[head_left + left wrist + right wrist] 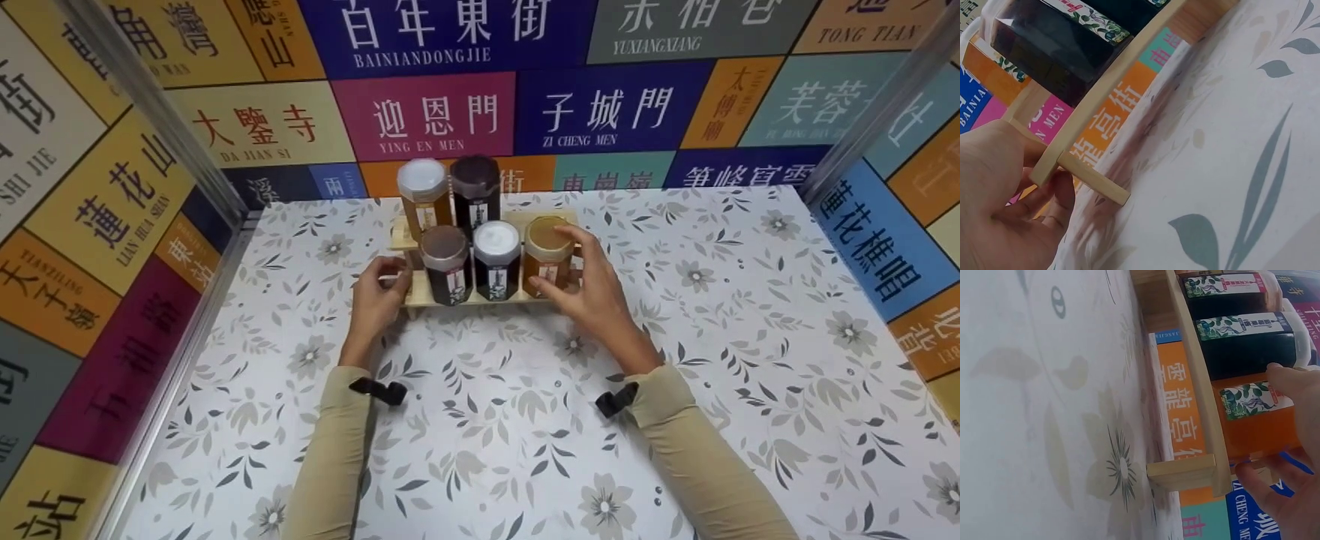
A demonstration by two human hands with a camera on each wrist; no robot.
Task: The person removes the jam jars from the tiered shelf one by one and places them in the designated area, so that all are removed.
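Head view: A person's left hand grips the left end of a pale wooden two-tier rack on a white, leaf-patterned tabletop, while the right hand grasps an amber, faceted jar with a yellow lid at the lower tier's right end. To this onlooker, settling it well calls for a steady left hold and an upright jar, clear of its neighbour, a dark, white-lidded jar. Leaf-printed labels carry characters too small to read; behind, a magenta wall panel reads "YING EN MEN," a navy wall panel "ZI CHENG MEN."
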